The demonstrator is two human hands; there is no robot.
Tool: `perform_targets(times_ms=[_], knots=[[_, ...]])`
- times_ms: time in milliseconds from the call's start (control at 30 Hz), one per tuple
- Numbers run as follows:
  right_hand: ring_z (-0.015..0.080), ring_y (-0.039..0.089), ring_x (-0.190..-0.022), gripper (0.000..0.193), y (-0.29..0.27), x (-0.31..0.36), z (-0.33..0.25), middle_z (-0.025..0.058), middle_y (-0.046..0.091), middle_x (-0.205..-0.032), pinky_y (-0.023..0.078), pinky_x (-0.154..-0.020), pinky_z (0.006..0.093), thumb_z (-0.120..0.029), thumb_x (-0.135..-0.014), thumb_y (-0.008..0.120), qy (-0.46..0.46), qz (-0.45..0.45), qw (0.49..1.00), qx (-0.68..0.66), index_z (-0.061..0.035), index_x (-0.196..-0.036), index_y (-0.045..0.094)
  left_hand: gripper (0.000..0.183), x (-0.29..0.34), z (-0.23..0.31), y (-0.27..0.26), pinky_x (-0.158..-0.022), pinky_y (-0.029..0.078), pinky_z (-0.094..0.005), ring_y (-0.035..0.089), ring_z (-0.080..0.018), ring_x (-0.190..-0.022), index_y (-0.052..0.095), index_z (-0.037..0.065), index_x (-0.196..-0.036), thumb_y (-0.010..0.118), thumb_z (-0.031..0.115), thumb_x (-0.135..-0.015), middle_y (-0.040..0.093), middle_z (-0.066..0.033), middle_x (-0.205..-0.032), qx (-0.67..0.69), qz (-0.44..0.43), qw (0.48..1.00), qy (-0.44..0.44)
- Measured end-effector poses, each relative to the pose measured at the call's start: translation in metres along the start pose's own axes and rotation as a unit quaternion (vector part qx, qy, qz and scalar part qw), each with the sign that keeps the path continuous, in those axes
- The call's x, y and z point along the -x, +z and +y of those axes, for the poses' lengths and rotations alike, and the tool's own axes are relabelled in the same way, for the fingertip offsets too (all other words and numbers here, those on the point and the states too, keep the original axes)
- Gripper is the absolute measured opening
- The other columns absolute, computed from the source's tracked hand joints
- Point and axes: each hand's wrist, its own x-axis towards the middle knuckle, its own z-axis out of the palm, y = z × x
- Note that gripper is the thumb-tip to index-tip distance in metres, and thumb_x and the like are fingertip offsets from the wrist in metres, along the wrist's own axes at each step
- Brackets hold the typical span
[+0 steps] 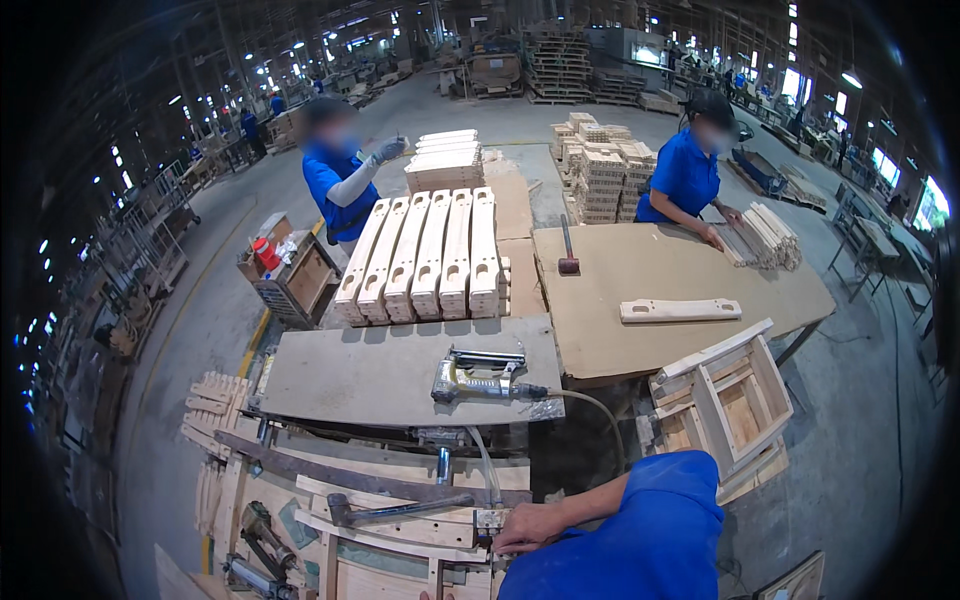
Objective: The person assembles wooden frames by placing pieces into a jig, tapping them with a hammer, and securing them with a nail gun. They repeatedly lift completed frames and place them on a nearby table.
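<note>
My right hand [528, 526] lies at the right end of a wooden assembly [400, 545], fingers stretched over its edge. It is beside a small metal block [490, 520] joined to clear hoses, and nothing shows in its grip. Only fingertips of my left hand [436, 596] show at the lower edge, against the wood; the rest is out of view. A hammer [400, 508] rests across the curved wooden slats. To its left are metal clamps [262, 535]. Behind it, a nail gun [480, 380] lies on a grey-topped bench [340, 370], its hose running right.
Stacked wooden panels with slots [430, 250] stand beyond the bench. A brown-topped table [600, 350] at right carries a mallet [568, 262] and a single panel [680, 311]. A wooden frame [735, 400] stands nearer. Two co-workers in blue handle wood pieces; one holds a slat bundle [765, 240].
</note>
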Motion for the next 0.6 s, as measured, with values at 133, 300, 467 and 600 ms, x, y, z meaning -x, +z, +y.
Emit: perform_targets(times_ms=[133, 300, 467, 600], knots=[[0.0417, 0.07, -0.081, 0.021, 0.0, -0.001, 0.004, 0.0174, 0.071, -0.085, 0.053, -0.067, 0.0535, -0.027, -0.111, 0.057, -0.007, 0.004, 1.0, -0.009, -0.0092, -0.107, 0.068, 0.072, -0.003, 0.001, 0.003, -0.121, 0.04, -0.0559, 0.052, -0.051, -0.141, 0.052, -0.01, -0.151, 0.074, 0.039, -0.102, 0.057, -0.0353, -0.148, -0.003, -0.017, 1.0, -0.004], [0.0382, 0.07, -0.079, 0.021, -0.008, 0.001, 0.01, 0.0152, 0.07, -0.082, 0.054, -0.067, 0.0495, -0.027, -0.111, 0.057, 0.016, 0.042, 0.998, 0.042, -0.0096, -0.108, 0.069, 0.063, -0.007, 0.01, 0.003, -0.117, 0.044, -0.054, 0.055, -0.0492, -0.138, 0.057, -0.009, -0.146, 0.07, 0.037, -0.104, 0.06, -0.0348, -0.143, -0.002, -0.025, 1.0, -0.003], [0.0346, 0.071, -0.075, 0.016, -0.02, -0.013, 0.02, 0.0118, 0.07, -0.08, 0.055, -0.064, 0.0481, -0.026, -0.108, 0.061, -0.007, 0.07, 0.995, 0.071, -0.0142, -0.108, 0.071, 0.05, -0.031, 0.027, -0.007, -0.107, 0.053, -0.0517, 0.064, -0.0482, -0.125, 0.066, -0.008, -0.136, 0.066, 0.033, -0.107, 0.069, -0.0329, -0.13, -0.058, -0.049, 0.997, 0.01], [0.032, 0.072, -0.074, 0.008, -0.03, -0.005, 0.028, 0.0075, 0.072, -0.081, 0.056, -0.063, 0.0462, -0.02, -0.095, 0.071, 0.017, 0.088, 0.983, 0.159, -0.0184, -0.103, 0.074, 0.032, -0.045, -0.006, 0.017, -0.087, 0.053, -0.057, 0.066, -0.0483, -0.097, 0.072, 0.0, -0.105, 0.076, 0.029, -0.093, 0.069, -0.0267, -0.1, -0.099, 0.015, 0.994, 0.046]])
